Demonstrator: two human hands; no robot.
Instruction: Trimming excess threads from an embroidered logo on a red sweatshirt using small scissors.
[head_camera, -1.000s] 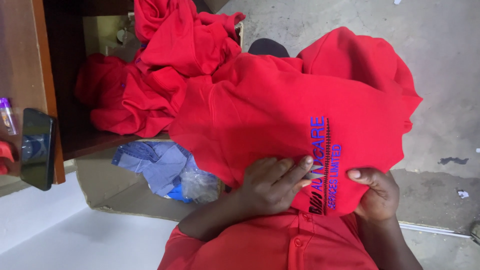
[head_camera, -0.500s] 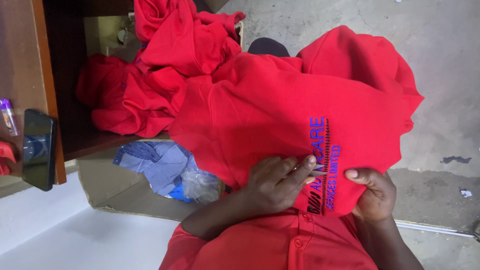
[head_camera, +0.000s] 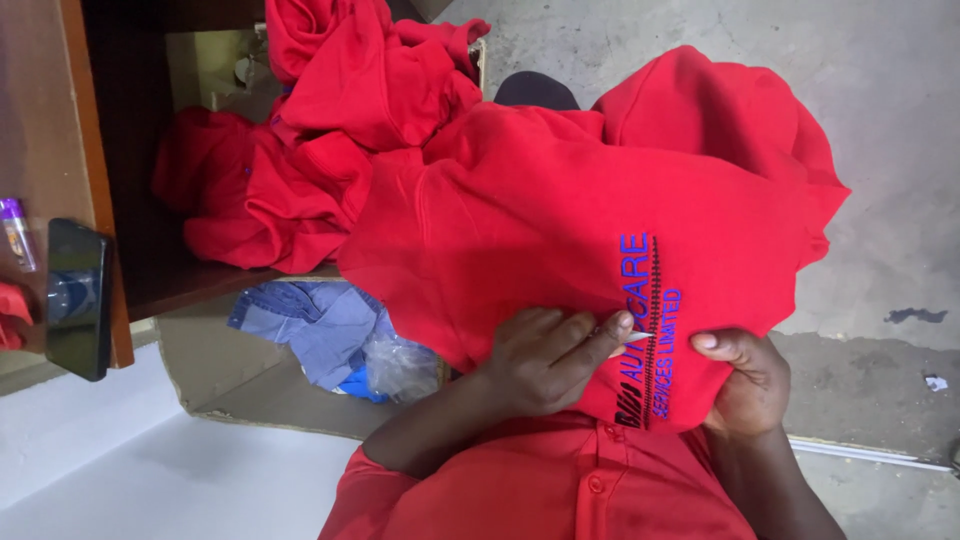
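Note:
A red garment (head_camera: 560, 210) with blue and black embroidered lettering (head_camera: 648, 330) is draped over my lap. My left hand (head_camera: 545, 360) rests on it beside the lettering, its fingertips pinching a small pale pointed tool (head_camera: 632, 337) against the stitching. My right hand (head_camera: 748, 378) grips the garment's edge just right of the lettering, thumb on top, holding the cloth taut. Below the hands I see the red buttoned shirt (head_camera: 560, 490) that I am wearing.
More red garments (head_camera: 300, 150) are heaped in a dark wooden compartment at the upper left. A black phone (head_camera: 75, 295) and a small purple-capped tube (head_camera: 15, 232) lie on the wooden surface at far left. Blue cloth (head_camera: 320, 320) and a clear plastic bag (head_camera: 400, 365) lie below. Concrete floor (head_camera: 880, 120) is on the right.
My left hand's fingers have shifted slightly along the embroidered lettering with the small tool. The right hand and the garment stay almost still.

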